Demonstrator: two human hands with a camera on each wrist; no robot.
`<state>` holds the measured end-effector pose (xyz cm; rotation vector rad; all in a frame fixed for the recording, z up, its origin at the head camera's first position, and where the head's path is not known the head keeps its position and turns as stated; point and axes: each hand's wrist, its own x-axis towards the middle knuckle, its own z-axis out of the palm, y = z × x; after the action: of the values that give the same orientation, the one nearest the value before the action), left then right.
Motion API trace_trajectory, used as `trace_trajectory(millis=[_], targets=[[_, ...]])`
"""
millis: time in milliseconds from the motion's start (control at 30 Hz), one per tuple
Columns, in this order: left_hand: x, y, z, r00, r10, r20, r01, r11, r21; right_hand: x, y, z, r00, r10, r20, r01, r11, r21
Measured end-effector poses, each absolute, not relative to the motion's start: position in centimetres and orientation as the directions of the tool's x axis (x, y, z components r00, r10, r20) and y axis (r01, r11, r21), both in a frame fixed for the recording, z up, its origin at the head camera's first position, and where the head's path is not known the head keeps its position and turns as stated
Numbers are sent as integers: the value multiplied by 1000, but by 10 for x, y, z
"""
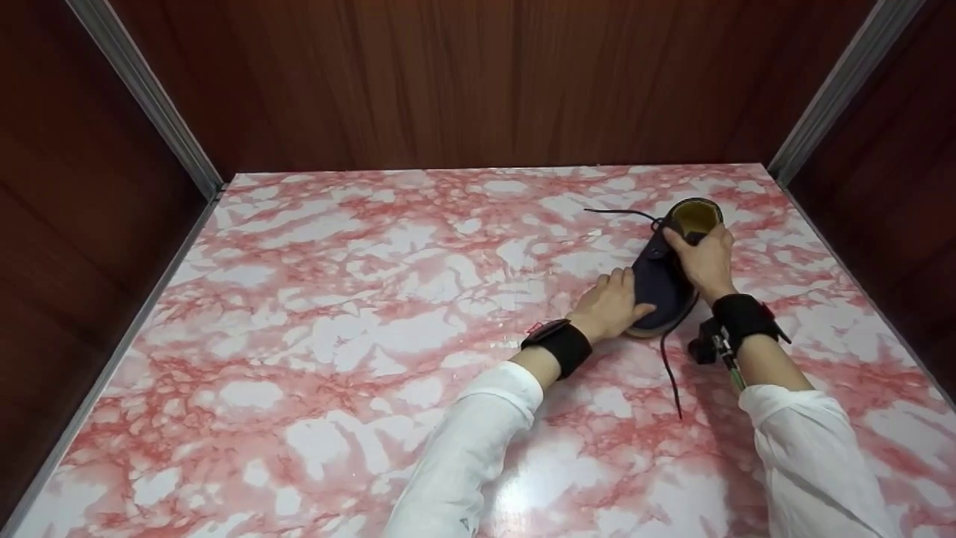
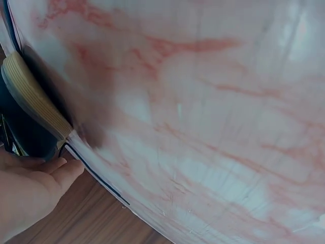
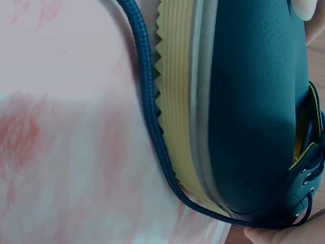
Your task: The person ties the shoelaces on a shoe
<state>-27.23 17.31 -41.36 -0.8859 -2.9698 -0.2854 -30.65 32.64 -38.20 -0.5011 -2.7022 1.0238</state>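
Observation:
A dark blue lace-up shoe [image 1: 659,291] with a pale ridged sole lies on the table, toe towards me and yellow-lined opening at the far end. My left hand [image 1: 609,305] grips the toe part from the left, its thumb across the top. My right hand [image 1: 706,261] holds the collar at the opening, with the thumb at the inner edge; its other fingers are partly hidden. Close up in the right wrist view are the sole [image 3: 177,91] and a loose lace [image 3: 152,112] running along it. The left wrist view catches my left hand [image 2: 35,193] at the shoe's side.
The table [image 1: 336,299] has a red and white marbled top. One lace end [image 1: 676,381] trails towards me, another [image 1: 616,211] stretches left. Brown wood panels [image 1: 463,82] with grey metal corner strips enclose the back and sides.

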Motion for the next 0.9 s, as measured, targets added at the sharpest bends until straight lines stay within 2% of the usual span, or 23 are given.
trace_trajectory(millis=[433, 900], targets=[[-270, 176, -411, -845, 531, 64, 522, 793, 314, -306, 325, -380, -913, 406, 33, 271, 665, -696], [-269, 177, -410, -837, 542, 76, 532, 774, 343, -306, 325, -382, -915, 398, 67, 244, 677, -694]])
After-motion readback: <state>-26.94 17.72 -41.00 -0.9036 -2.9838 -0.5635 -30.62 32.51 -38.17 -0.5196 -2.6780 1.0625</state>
